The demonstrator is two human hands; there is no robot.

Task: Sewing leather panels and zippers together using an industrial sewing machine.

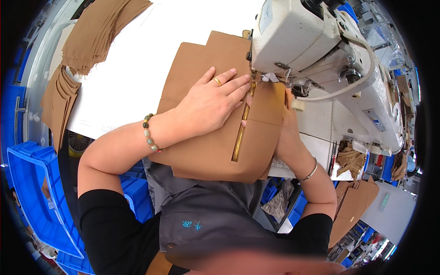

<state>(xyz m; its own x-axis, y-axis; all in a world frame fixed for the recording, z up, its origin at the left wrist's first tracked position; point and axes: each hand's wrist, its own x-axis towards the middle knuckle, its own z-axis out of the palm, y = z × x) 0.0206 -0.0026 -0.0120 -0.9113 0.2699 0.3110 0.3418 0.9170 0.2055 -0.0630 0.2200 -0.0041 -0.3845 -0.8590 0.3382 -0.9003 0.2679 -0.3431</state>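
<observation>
A brown leather-like piece [201, 151] with a brass zipper [239, 137] set in a slot lies beneath the white sewing machine [293, 41], its zipper end near the needle area. My left hand [215, 101] rests on the piece just left of the zipper, fingers stretched out, with a ring and a bead bracelet on it. My right hand [286, 130] grips the piece at its right edge, its fingers partly hidden underneath; fingertips show through the zipper slot.
Stacks of brown cut pieces [91, 27] lie at the upper left of the white worktop [137, 55]. Blue plastic bins [39, 192] stand below at the left. More brown pieces [350, 211] are at the lower right. The machine's body fills the upper right.
</observation>
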